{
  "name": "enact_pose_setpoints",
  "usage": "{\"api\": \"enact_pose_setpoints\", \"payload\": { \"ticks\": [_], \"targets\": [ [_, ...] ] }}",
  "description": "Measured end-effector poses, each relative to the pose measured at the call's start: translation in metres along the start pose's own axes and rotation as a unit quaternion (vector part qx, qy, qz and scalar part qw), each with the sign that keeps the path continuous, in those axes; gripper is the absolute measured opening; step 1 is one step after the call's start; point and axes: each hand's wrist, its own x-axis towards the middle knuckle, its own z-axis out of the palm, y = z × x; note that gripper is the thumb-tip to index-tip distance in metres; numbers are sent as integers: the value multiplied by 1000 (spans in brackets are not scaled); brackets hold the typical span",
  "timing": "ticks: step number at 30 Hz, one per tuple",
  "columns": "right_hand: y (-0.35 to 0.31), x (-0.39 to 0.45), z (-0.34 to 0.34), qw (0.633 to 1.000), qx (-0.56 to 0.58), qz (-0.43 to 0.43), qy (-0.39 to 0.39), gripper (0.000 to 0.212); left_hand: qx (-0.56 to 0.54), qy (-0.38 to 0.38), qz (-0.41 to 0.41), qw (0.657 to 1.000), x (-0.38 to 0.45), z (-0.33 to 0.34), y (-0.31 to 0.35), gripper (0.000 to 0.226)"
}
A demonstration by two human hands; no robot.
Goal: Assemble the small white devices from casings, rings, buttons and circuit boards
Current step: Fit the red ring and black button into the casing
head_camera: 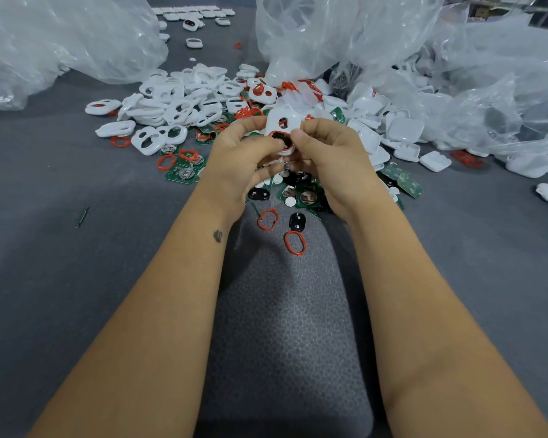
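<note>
Two hands are working | your left hand [239, 153] and right hand [325, 147] are both pinching one white casing [282, 123] | red rings [295, 243] are lying on the grey table [76, 279]

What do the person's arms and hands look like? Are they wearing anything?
Both hands, the left hand and the right hand, are bare: no gloves, sleeves, watch or visible rings. Both forearms are uncovered. The left forearm has a small dark tattoo near the wrist.
</note>
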Motion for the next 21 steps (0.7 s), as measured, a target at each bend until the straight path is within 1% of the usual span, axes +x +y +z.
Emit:
{"api": "enact_pose_setpoints", "payload": {
  "ticks": [3, 6, 9, 12, 14, 16, 18, 21],
  "targets": [
    [0, 0, 1, 1000, 7, -4, 4, 15, -2, 14, 10, 1000, 0, 2, -2, 22],
    [0, 0, 3, 1000, 9, -18, 17, 17, -28, 23, 15, 999, 0, 4, -4, 19],
    [1, 0, 5, 999, 23, -23, 42, 13, -70, 17, 3, 997, 0, 6, -4, 19],
    [1, 0, 5, 996, 49, -13, 69, 8, -64, -1, -6, 998, -1, 6, -3, 21],
    [0, 0, 5, 994, 73, -14, 77, 9, -63, -12, -6, 998, -1, 6, -2, 22],
    [-1, -1, 5, 992, 89, -22, 89, 12, -74, 11, 0, 997, -1, 7, -2, 22],
    [-1, 0, 4, 990, 63, -42, 117, 11, -50, 37, 25, 998, -1, 7, -2, 20],
    [0, 0, 5, 988, -13, -72, 137, 5, -12, 13, 38, 999, -2, 9, -4, 19]
  ]
}}
